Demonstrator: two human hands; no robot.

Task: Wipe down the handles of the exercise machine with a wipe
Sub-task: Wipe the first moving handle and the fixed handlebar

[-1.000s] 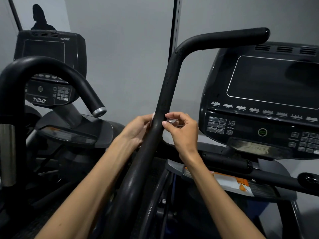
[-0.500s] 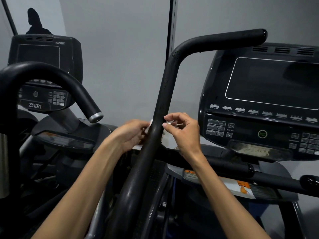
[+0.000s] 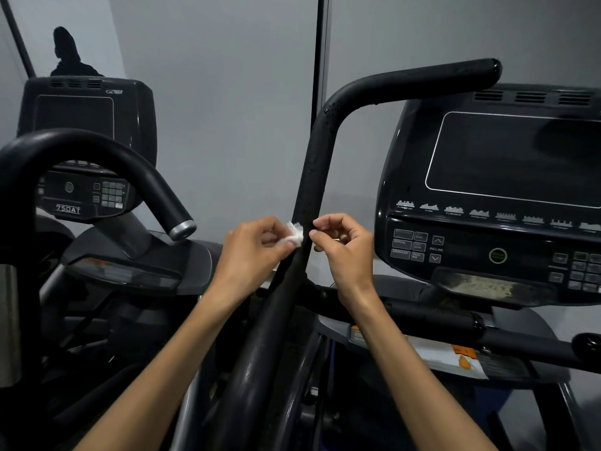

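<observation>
I have the wipe bunched into a small white wad, pinched in the curled fingertips of my left hand and pressed against the left side of the upright black handle, partway up its shaft. My right hand sits just on the other side of the bar with fingers curled; a pale scrap shows between its fingertips, but I cannot tell whether that is the wipe's far end passing behind the bar or something else. The wipe looks thin, soft and nearly weightless, likely to tear or ball up if dragged hard, so I would judge it best spread wide and wrapped round the bar, not held as a wad. The handle is rigid with a speckled, grippy-looking coating, bending at the top into a horizontal grip. On the console to the right I can read "INCLINE", "MANUAL" and "ADVANCED" by the buttons; the smaller labels are too blurred. The neighbouring machine's console on the left carries "750AT".
</observation>
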